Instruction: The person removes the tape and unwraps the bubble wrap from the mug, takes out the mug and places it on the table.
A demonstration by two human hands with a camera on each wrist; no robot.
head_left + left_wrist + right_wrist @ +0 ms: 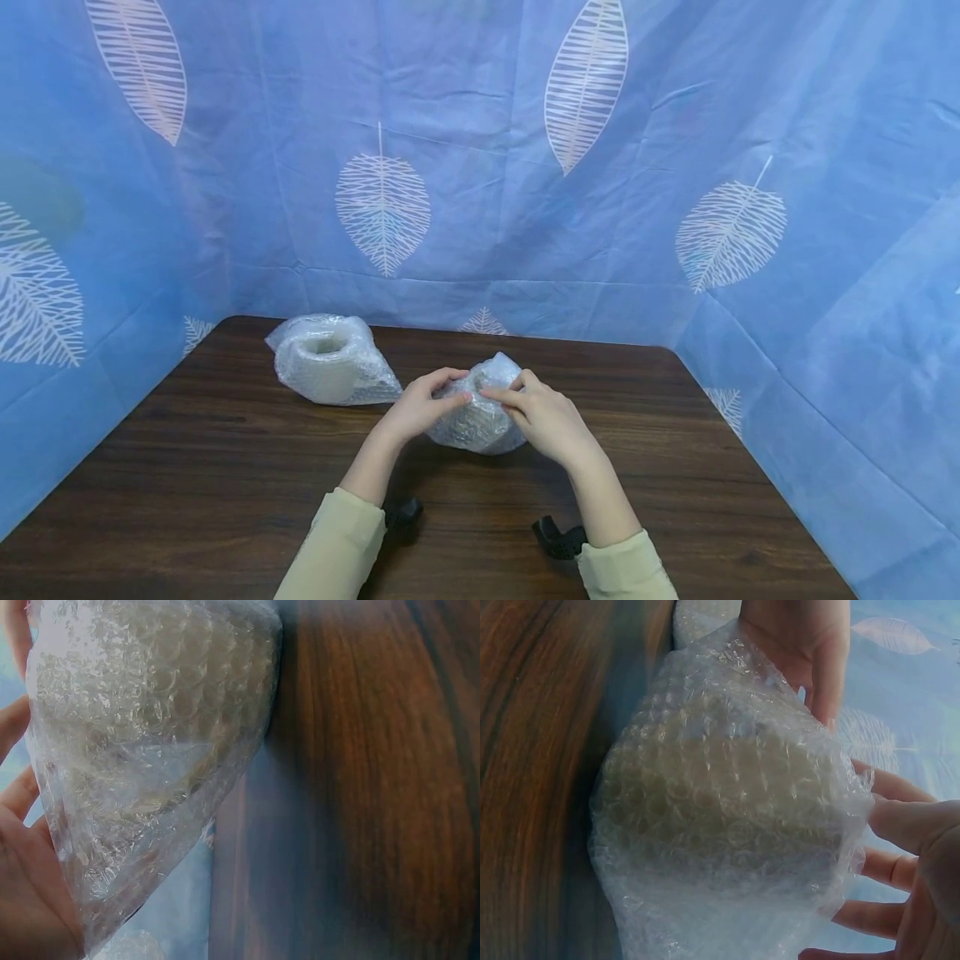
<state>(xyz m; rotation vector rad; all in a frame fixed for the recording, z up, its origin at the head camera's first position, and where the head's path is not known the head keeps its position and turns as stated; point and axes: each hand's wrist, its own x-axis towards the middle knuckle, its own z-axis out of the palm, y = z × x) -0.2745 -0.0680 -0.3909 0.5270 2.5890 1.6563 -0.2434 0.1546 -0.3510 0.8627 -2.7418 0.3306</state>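
A rounded, cream-coloured object in clear bubble wrap [480, 427] sits on the table in front of me, its kind hidden by the wrap. At its upper left, my left hand [420, 407] holds the wrap between thumb and fingers. From the right, my right hand [551, 417] pinches the wrap near the top with thumb and forefinger. Seen in the right wrist view, the other fingers of that right hand [922, 877] spread along the edge of the bubble wrap [727, 780]. In the left wrist view the left hand [30, 885] lies against the bundle's side.
Another bubble-wrapped bundle [330, 371], with a round hollow at its top, stands at the back left of the dark wooden table [225, 492]. Blue cloth [465, 208] with white leaf prints hangs behind the table and along both sides.
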